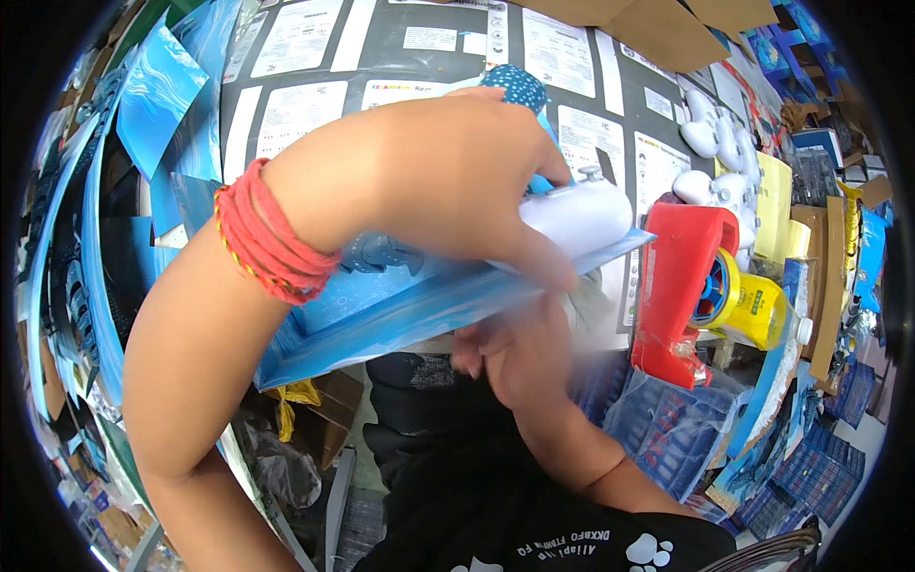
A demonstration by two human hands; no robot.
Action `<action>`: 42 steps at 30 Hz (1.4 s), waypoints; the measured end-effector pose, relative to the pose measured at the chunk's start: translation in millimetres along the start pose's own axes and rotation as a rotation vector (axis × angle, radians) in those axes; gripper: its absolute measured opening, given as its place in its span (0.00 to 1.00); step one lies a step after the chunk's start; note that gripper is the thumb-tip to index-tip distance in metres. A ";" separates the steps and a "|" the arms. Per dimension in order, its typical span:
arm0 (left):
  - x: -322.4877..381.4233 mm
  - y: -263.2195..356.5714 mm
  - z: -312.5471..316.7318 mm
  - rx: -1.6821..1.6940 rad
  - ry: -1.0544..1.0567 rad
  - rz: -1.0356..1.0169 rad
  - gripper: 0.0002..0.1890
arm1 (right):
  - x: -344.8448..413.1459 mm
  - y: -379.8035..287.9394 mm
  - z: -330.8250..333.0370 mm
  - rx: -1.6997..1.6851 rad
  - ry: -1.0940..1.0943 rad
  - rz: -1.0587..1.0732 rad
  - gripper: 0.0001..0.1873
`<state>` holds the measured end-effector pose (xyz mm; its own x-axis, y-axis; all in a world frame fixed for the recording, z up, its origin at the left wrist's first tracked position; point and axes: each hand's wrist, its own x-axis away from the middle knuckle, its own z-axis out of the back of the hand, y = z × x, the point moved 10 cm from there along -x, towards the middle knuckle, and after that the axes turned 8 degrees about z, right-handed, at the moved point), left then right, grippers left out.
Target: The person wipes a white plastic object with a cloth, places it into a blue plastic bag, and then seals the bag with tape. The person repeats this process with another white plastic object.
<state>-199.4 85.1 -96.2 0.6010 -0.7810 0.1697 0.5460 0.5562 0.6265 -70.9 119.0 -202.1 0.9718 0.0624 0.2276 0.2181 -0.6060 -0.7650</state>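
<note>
My left hand [465, 179], with red cords around its wrist, reaches across from the left. Its thumb and fingers close around a white game controller [582, 218], which rests at the right end of a blue printed cardboard box [400, 322]. A dark teal piece with white dots [516, 87] sticks out behind the knuckles; what it belongs to is hidden. My right hand [525, 350], blurred by motion, is below the box's near edge. Beside its fingers is a pale, blurred thing [592, 307] that I cannot identify.
Right of the box stands a red tape dispenser [675, 279] with a yellow tape roll [758, 311]. Several white controllers [729, 171] lie behind it. Printed sheets [300, 114] cover the table. Blue printed cardboard [157, 100] stands at left, and a brown carton [665, 32] lies at the far edge.
</note>
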 end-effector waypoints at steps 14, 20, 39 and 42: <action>1.6 7.2 -4.9 -0.023 -0.077 0.039 0.33 | -1.9 -14.4 16.6 0.356 0.139 0.164 0.23; 3.1 4.7 -1.4 -0.023 0.039 -0.023 0.35 | 3.1 -4.5 15.1 0.445 0.008 0.057 0.22; -1.0 3.5 -5.1 0.029 0.016 0.037 0.36 | 12.3 7.4 -7.9 -0.248 -0.007 -0.156 0.22; -1.0 4.9 -4.3 0.013 0.042 0.014 0.35 | 7.4 -1.4 4.9 0.105 0.032 0.013 0.21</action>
<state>-194.8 89.8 -96.6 0.6329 -0.7602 0.1467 0.5294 0.5632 0.6344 -63.6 124.2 -202.3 0.9715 0.0286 0.2355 0.2156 -0.5204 -0.8263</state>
